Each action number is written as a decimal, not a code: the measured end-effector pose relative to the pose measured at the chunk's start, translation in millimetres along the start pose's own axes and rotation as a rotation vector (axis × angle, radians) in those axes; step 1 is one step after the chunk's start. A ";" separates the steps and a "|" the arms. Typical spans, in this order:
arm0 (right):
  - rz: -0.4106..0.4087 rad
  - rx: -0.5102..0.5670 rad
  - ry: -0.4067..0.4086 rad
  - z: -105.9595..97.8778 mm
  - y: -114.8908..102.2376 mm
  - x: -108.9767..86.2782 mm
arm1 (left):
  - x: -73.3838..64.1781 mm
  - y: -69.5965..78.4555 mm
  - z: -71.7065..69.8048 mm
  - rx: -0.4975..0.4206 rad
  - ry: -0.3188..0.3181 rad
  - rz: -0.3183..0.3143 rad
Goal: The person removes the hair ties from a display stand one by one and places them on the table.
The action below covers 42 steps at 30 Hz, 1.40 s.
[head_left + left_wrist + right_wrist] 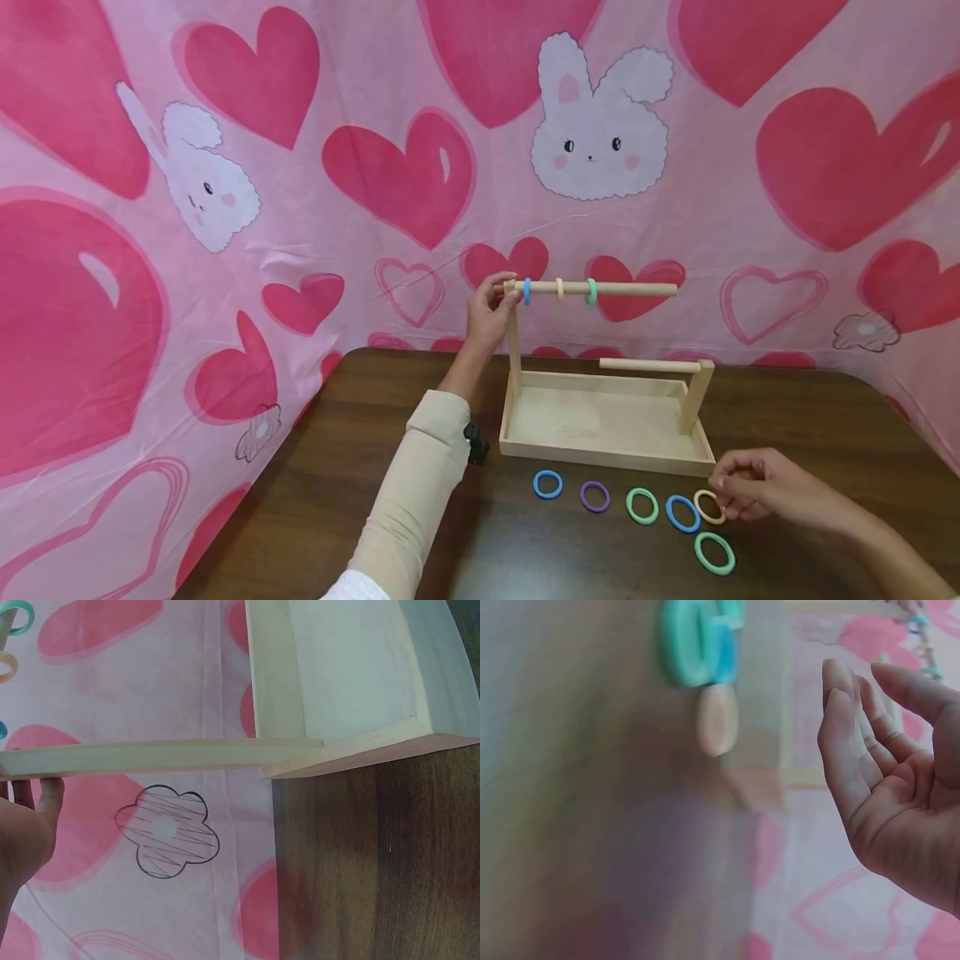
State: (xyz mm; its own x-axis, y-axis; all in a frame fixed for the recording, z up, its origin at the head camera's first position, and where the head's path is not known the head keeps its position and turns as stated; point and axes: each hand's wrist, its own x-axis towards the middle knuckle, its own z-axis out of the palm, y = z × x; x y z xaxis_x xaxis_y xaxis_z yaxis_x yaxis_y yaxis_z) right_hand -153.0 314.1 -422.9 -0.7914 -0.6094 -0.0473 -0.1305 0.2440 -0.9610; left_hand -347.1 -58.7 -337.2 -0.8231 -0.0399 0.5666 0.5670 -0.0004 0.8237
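Observation:
My left hand (491, 312) grips the top of the tall post (514, 350) of a wooden stand, thumb and fingers at the joint with the upper rod (637, 289). On that rod hang a blue ring (527, 292), a peach ring (559, 289) and a green ring (592, 293). My right hand (765, 487) hovers beside a loose peach ring (701, 508) on the table, its fingertips overlapping the ring's edge in the head view. In the right wrist view the fingers are loosely bent, thumb apart, with nothing between them.
The stand's shallow tray (592, 454) has a lower rod (648, 365) on a short post (696, 400) at right. Before it on the dark table (337, 467) lie a purple ring (595, 509) and several blue and green rings. A pink heart-print cloth (360, 217) hangs behind.

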 end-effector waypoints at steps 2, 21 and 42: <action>-0.033 -0.027 0.025 -2.9 -9.5 8.8 | 0.2 -0.2 -0.4 0.000 -0.002 -0.004; -0.042 -0.166 0.377 -3.9 -86.3 79.4 | 1.1 0.5 -1.5 -0.008 -0.012 0.003; -0.271 0.256 0.805 16.8 -110.5 165.2 | 0.6 -0.2 -0.8 0.000 -0.010 -0.012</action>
State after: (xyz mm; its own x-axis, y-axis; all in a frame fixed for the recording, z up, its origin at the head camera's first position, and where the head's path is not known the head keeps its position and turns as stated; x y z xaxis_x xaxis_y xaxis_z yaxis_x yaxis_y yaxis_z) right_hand -259.3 173.8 -329.1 -0.9453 0.1174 0.3043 -0.3132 -0.0663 -0.9474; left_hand -347.6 -59.6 -337.1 -0.8301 -0.0296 0.5568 0.5571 -0.0009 0.8304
